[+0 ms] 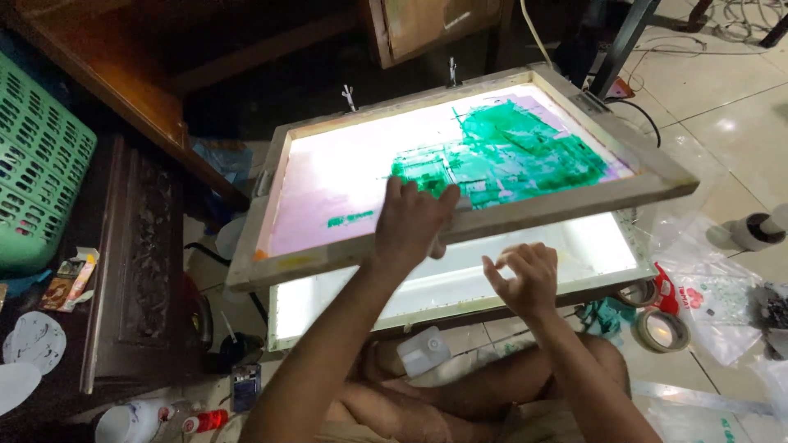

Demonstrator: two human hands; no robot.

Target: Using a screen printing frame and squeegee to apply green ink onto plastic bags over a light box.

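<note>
Seen from above, a seated person's bare knees fill the bottom edge, with a small translucent plastic container (424,351) on the tiled floor between them and the work. The right hand (525,277) hovers just in front of the wooden screen-printing frame (574,205), touching nothing, fingers (502,267) loosely curled and empty. The left hand (413,221) is nearer: it grips the frame's near rail, fingers over the top edge and onto the mesh. The frame runs long from left to right, lifted at the near side and tilted above a glowing lightbox (460,283). Green ink (501,152) spreads across the mesh's far right. Tape rolls (662,328) lie to the right, and a green basket (37,164) sits at far left.
</note>
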